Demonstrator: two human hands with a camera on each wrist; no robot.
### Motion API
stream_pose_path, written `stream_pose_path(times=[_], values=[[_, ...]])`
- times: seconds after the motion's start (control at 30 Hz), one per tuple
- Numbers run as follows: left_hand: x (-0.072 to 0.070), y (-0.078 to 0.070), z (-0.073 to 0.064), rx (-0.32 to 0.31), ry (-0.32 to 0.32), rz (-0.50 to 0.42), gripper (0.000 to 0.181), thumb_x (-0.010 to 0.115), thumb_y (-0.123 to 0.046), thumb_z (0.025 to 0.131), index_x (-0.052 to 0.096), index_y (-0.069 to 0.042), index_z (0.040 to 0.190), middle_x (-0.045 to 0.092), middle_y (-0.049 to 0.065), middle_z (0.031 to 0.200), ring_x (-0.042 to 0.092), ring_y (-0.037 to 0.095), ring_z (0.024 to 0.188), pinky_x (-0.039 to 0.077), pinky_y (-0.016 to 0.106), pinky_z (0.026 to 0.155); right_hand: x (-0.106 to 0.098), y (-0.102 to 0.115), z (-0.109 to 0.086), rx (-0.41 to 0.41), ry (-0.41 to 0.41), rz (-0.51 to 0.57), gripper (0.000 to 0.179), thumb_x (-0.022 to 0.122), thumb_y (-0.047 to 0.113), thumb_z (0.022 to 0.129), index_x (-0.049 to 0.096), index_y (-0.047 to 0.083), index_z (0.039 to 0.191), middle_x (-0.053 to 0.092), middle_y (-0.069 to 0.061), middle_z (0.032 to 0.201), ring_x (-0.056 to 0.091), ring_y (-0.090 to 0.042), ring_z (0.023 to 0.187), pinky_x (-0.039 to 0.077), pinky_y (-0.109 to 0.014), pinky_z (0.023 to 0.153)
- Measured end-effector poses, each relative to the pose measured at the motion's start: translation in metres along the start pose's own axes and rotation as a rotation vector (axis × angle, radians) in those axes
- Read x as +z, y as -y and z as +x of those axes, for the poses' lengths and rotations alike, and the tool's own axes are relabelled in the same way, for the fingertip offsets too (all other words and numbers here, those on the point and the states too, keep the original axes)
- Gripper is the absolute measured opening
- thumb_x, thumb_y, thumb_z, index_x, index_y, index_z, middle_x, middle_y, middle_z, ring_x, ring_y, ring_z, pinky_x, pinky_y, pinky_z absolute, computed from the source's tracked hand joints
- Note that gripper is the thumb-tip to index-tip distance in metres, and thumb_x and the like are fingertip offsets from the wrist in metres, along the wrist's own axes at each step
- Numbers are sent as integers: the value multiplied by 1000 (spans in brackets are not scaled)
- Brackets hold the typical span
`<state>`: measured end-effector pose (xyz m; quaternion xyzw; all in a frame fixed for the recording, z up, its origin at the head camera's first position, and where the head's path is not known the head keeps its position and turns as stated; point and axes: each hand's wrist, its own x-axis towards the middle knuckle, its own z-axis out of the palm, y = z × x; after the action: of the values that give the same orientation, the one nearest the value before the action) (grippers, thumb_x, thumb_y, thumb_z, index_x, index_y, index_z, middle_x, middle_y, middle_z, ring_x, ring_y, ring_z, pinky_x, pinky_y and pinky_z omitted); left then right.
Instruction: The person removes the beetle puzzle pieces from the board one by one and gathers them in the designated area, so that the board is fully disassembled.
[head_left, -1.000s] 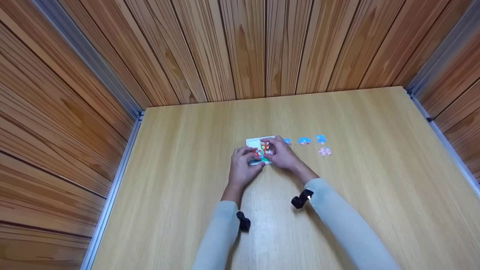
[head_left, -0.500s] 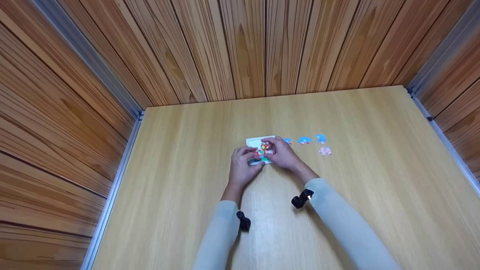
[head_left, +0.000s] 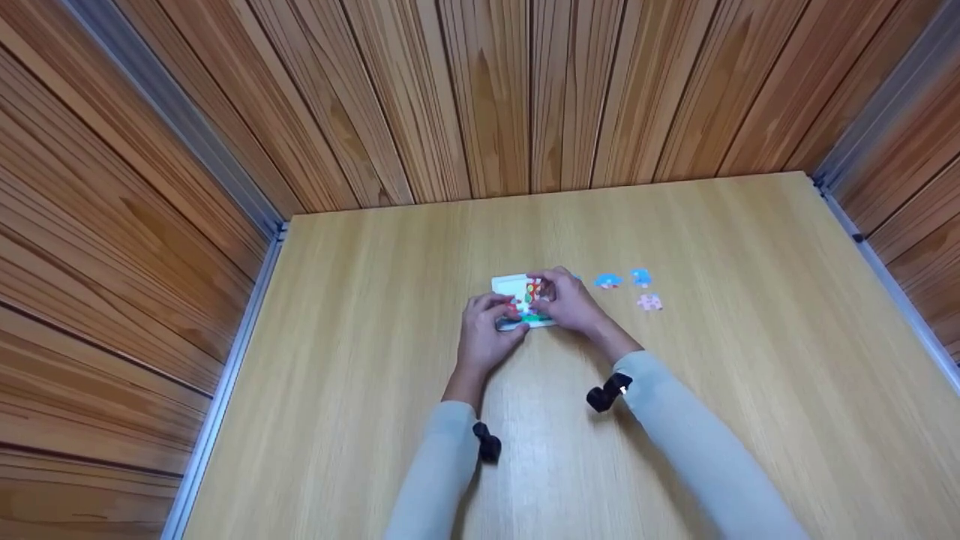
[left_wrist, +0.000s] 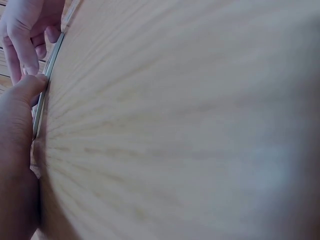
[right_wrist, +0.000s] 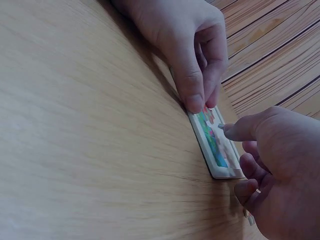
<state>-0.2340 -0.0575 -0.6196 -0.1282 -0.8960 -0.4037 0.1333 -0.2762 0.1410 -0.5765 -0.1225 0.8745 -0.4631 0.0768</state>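
A small white-rimmed jigsaw tray [head_left: 504, 282] lies on the table, partly covered by both hands; a colourful picture section with green along the front shows in it. My left hand [head_left: 487, 330] grips the tray's left side, thumb at the front rim, as the right wrist view also shows. Over the tray's right part, my right hand [head_left: 576, 306] pinches a red and orange jigsaw piece [head_left: 533, 289] between thumb and fingers. In the right wrist view a thin edge of that piece [right_wrist: 221, 126] sticks out at the thumb tip, just above the tray.
To the right of the tray lie a blue piece [head_left: 608, 281], another blue piece [head_left: 640, 277] and a pink piece [head_left: 650, 302]. A further blue piece is mostly hidden behind the right hand. Wood-panelled walls [head_left: 480, 97] border the table [head_left: 360, 315].
My right hand has shifted slightly right with the red and orange piece, showing more of the green front of the picture and covering the nearest blue piece. The left hand stays put.
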Motion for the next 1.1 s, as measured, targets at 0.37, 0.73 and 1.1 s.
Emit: stream_pose_path(times=[0.37,0.73,1.1], values=[[0,1,-1,-24,14,-5,21,95,-22,88,85,-5,95,79,10,132,66,33,129,55,52,116,-3,0,-2,36,-15,-4,55,80,4,100,66,-2,153,49,-8,109,48,-20,97,38,-27,83],[1,0,-1,-35,20,-25,21,94,-21,88,84,-5,96,78,11,132,66,34,130,54,54,117,-8,-3,-7,33,-24,-7,54,76,-1,101,65,-2,153,55,-12,110,53,-20,96,41,-23,79],[0,0,0,-42,20,-39,20,95,-20,88,83,-5,94,78,11,134,65,34,130,53,55,118,-13,-8,-8,46,-31,1,54,73,-2,102,63,-3,155,55,-12,111,53,-18,96,41,-21,79]])
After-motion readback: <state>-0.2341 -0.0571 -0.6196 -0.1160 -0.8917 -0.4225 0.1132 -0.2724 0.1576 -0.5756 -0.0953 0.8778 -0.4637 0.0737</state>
